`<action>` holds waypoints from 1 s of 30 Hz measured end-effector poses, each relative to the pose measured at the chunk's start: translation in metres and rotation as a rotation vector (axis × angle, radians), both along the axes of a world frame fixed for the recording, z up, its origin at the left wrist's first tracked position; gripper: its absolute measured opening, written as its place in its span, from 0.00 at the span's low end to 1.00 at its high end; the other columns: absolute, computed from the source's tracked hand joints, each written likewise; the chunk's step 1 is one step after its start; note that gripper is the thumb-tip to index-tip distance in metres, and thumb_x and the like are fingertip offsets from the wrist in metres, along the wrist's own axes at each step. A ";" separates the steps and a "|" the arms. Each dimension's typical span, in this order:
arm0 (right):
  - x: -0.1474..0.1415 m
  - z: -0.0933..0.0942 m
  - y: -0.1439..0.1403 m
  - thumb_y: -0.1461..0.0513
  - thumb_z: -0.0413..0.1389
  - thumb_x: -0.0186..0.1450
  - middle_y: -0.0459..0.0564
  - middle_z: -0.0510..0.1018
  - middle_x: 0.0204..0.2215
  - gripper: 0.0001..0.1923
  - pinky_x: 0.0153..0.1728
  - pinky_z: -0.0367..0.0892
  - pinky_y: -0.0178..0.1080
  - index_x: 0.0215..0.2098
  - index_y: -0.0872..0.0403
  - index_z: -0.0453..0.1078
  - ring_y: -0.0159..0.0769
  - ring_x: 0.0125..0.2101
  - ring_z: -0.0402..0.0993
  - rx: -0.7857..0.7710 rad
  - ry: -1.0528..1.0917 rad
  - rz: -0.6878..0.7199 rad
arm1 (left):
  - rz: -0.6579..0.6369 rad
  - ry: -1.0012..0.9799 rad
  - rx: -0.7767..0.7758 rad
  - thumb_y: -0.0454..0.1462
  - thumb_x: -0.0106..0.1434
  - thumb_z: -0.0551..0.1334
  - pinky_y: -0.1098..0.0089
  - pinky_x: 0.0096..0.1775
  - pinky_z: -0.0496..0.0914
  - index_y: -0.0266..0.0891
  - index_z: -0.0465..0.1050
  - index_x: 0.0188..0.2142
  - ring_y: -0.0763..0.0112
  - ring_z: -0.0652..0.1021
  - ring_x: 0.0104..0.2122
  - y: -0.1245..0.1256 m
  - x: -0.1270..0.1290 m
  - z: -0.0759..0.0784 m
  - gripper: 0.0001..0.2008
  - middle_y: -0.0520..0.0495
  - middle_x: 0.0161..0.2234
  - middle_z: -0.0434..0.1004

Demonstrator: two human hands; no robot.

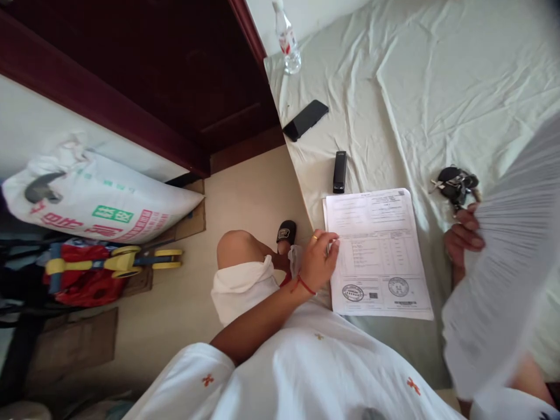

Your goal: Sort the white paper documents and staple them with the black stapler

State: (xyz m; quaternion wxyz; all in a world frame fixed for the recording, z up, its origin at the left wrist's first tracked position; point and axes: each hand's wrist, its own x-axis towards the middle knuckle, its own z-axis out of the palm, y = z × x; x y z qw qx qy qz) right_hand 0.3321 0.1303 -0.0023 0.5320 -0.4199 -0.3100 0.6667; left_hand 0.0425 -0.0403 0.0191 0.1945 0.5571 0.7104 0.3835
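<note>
A stack of printed papers (376,256) with round and oval stamps lies near the bed-like surface's edge. At its left side, my left hand (319,262) has its fingers curled, thumb and fingertips closed on the paper edge. Farther right, my right hand (466,236) grips the edge of a raised printed sheet (511,251). That sheet is bent and blurred, and it hides part of my right forearm. Just beyond the right hand sits a bunch of keys (457,185) with a black holder. A small black stapler-like object (339,172) lies beyond the stack.
On the pale wrinkled cloth (359,87) are a black phone (306,119) and a clear plastic bottle (287,44). To the left, a white printed sack (109,198) leans by the wall, beside a yellow and blue wheeled toy (118,262). A dark red door (153,70) stands behind.
</note>
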 end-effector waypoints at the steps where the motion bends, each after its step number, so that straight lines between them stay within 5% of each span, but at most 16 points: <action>1: 0.001 -0.001 0.002 0.56 0.65 0.58 0.37 0.58 0.19 0.05 0.07 0.34 0.24 0.32 0.46 0.78 0.17 0.12 0.33 -0.017 0.072 -0.019 | 0.038 0.015 -0.066 0.40 0.72 0.59 0.68 0.40 0.73 0.40 0.76 0.40 0.70 0.77 0.34 0.003 -0.004 -0.007 0.08 0.46 0.38 0.78; 5: -0.003 0.003 0.002 0.57 0.61 0.60 0.36 0.54 0.20 0.05 0.06 0.28 0.22 0.31 0.50 0.76 0.15 0.12 0.28 -0.083 0.207 -0.062 | 0.127 0.021 -0.232 0.42 0.68 0.65 0.67 0.38 0.70 0.40 0.75 0.41 0.70 0.75 0.31 0.018 -0.017 -0.018 0.08 0.50 0.33 0.75; 10: -0.005 0.007 -0.005 0.64 0.60 0.62 0.40 0.62 0.20 0.05 0.05 0.42 0.22 0.31 0.46 0.74 0.16 0.09 0.39 -0.104 0.454 -0.096 | 0.140 -0.026 -0.370 0.44 0.62 0.70 0.66 0.36 0.66 0.41 0.73 0.36 0.69 0.73 0.27 0.038 -0.029 -0.003 0.12 0.55 0.23 0.71; 16: -0.004 0.008 -0.007 0.54 0.64 0.57 0.45 0.67 0.25 0.05 0.06 0.35 0.36 0.33 0.39 0.81 0.22 0.14 0.33 0.055 0.128 -0.012 | 0.071 -0.005 -0.434 0.49 0.54 0.76 0.67 0.29 0.60 0.43 0.65 0.25 0.69 0.70 0.23 0.052 -0.036 -0.002 0.22 0.53 0.21 0.70; 22: -0.006 0.012 -0.007 0.52 0.64 0.58 0.42 0.51 0.22 0.03 0.14 0.18 0.39 0.31 0.37 0.80 0.26 0.21 0.20 0.104 -0.036 -0.045 | 0.064 0.148 -0.432 0.50 0.50 0.78 0.67 0.30 0.61 0.44 0.62 0.27 0.65 0.73 0.27 0.051 -0.029 0.001 0.26 0.50 0.26 0.71; 30: 0.008 -0.014 0.000 0.51 0.64 0.58 0.41 0.55 0.20 0.06 0.10 0.25 0.38 0.33 0.41 0.80 0.24 0.17 0.24 0.097 0.100 0.030 | 0.061 0.168 -0.442 0.49 0.53 0.77 0.67 0.30 0.60 0.42 0.64 0.24 0.67 0.70 0.27 0.049 -0.027 0.002 0.24 0.49 0.26 0.71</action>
